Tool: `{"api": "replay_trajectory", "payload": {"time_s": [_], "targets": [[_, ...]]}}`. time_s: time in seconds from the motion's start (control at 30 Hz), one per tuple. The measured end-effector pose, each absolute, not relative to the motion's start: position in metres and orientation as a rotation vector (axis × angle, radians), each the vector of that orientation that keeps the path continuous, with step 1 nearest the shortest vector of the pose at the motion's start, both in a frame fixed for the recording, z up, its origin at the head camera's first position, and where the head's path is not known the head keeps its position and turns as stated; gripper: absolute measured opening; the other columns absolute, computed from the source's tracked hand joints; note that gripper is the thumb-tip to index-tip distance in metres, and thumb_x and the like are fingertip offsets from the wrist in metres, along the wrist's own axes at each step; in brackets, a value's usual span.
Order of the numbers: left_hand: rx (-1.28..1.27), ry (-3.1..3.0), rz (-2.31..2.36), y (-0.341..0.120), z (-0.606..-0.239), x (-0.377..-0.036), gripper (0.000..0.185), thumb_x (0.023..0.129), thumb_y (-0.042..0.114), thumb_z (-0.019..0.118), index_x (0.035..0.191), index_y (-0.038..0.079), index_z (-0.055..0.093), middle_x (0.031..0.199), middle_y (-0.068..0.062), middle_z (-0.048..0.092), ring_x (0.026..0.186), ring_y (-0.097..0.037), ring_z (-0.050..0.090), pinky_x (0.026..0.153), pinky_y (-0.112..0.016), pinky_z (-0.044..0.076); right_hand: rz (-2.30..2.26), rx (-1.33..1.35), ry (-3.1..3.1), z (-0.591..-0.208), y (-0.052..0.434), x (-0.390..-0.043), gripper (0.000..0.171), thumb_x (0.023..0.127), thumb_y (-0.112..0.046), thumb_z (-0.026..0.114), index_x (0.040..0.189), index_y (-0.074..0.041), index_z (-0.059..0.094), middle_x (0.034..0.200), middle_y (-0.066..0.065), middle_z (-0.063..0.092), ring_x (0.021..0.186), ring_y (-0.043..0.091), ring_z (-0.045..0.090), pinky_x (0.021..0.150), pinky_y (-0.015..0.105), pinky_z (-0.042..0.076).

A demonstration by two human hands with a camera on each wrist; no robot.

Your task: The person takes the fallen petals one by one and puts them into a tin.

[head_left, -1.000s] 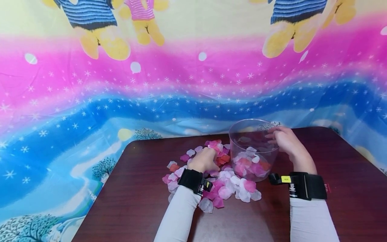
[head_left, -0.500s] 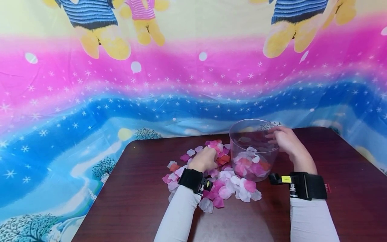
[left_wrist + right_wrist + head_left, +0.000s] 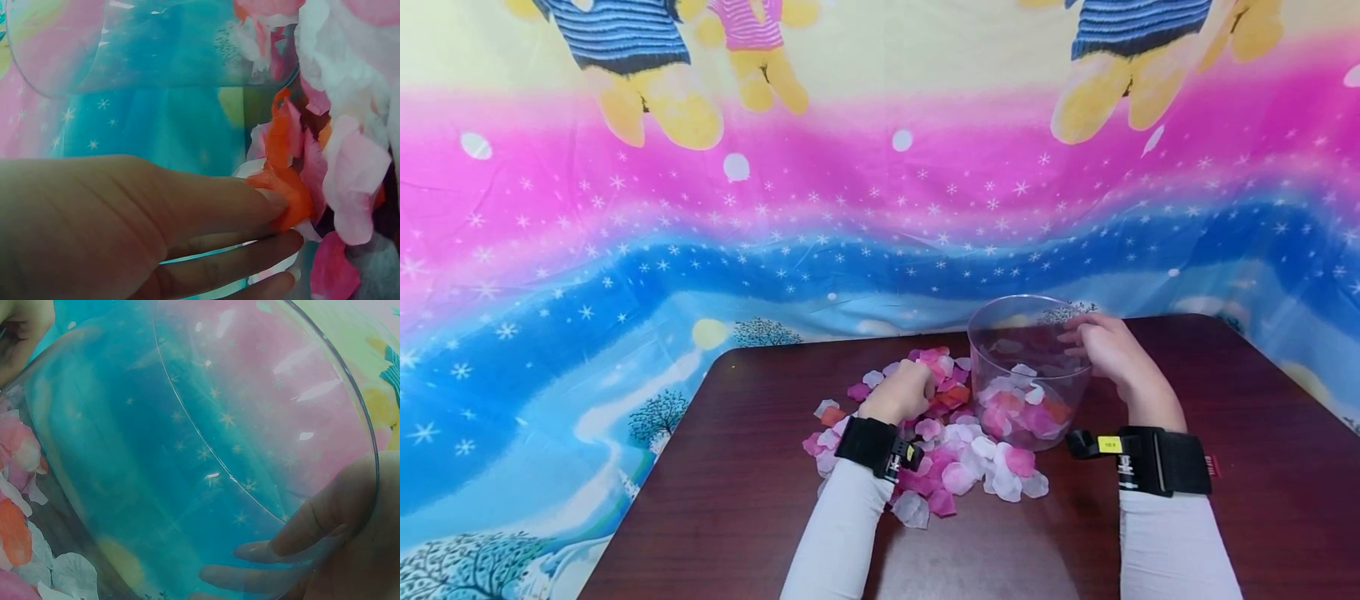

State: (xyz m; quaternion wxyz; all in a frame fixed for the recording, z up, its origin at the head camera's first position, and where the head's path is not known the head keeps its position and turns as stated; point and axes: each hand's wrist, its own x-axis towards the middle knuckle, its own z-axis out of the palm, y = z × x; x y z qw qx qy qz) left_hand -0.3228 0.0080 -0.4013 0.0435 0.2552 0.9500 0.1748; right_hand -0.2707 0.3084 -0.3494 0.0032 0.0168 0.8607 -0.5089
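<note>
A clear plastic tub [image 3: 1028,367], round and smooth-walled with a thin glossy rim, stands upright on the dark reddish wood-grain table [image 3: 700,500], right of the middle. The right hand [image 3: 1108,350] grasps its far right side, fingers [image 3: 294,534] curled round the wall and showing through the see-through plastic. A shallow layer of petals lies in the bottom of the tub. Just left of and in front of the tub, touching its base, a loose heap of thin fabric petals [image 3: 955,450] in white, pale pink, magenta and orange spreads over the table; they are soft, rounded and slightly crumpled. The left hand [image 3: 902,393] rests on the far part of this heap, near the tub's left wall, and its fingertips [image 3: 272,203] pinch a crinkled orange petal [image 3: 284,187]. Both wrists carry black straps over white sleeves. Behind the table hangs a smooth printed cloth [image 3: 625,250] with pink and blue wavy bands, small white stars and yellow cartoon figures.
</note>
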Motion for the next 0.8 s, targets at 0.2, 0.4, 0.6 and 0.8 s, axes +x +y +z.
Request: {"api": "replay_trajectory", "payload": {"time_s": [0.2, 0.4, 0.6, 0.8], "targets": [[0.824, 2.906, 0.583, 0.001, -0.394, -0.325, 0.012, 0.089, -0.003, 0.072, 0.09, 0.006, 0.079, 0.086, -0.003, 0.071, 0.079, -0.015, 0.061, 0.071, -0.028, 0.054, -1.587, 0.05, 2.704, -0.349, 0.309, -0.27, 0.055, 0.101, -0.011, 0.021, 0.151, 0.008, 0.035, 0.149, 0.034, 0.044, 0.133, 0.05, 0.047, 0.092, 0.054, 0.05], [0.781, 2.879, 0.664, -0.006, -0.39, -0.326, 0.014, 0.09, -0.003, 0.072, 0.095, 0.007, 0.079, 0.092, -0.005, 0.072, 0.077, -0.016, 0.061, 0.067, -0.028, 0.053, -1.587, 0.046, 2.709, -0.35, 0.308, -0.27, 0.054, 0.103, -0.013, 0.02, 0.15, 0.009, 0.034, 0.148, 0.034, 0.044, 0.132, 0.05, 0.048, 0.091, 0.051, 0.05], [0.799, 2.879, 0.738, -0.012, -0.385, -0.326, 0.018, 0.091, -0.006, 0.068, 0.092, 0.008, 0.079, 0.087, -0.001, 0.072, 0.077, -0.014, 0.063, 0.068, -0.027, 0.054, -1.585, 0.043, 2.717, -0.349, 0.308, -0.269, 0.055, 0.103, -0.014, 0.019, 0.15, 0.01, 0.034, 0.148, 0.034, 0.044, 0.131, 0.05, 0.048, 0.09, 0.05, 0.051], [0.805, 2.876, 0.771, -0.018, -0.376, -0.324, 0.016, 0.093, -0.005, 0.068, 0.097, 0.006, 0.078, 0.091, -0.003, 0.073, 0.083, -0.015, 0.066, 0.076, -0.03, 0.057, -1.589, 0.045, 2.716, -0.349, 0.308, -0.269, 0.055, 0.103, -0.014, 0.019, 0.15, 0.011, 0.034, 0.148, 0.035, 0.044, 0.132, 0.051, 0.048, 0.094, 0.055, 0.049]]}}
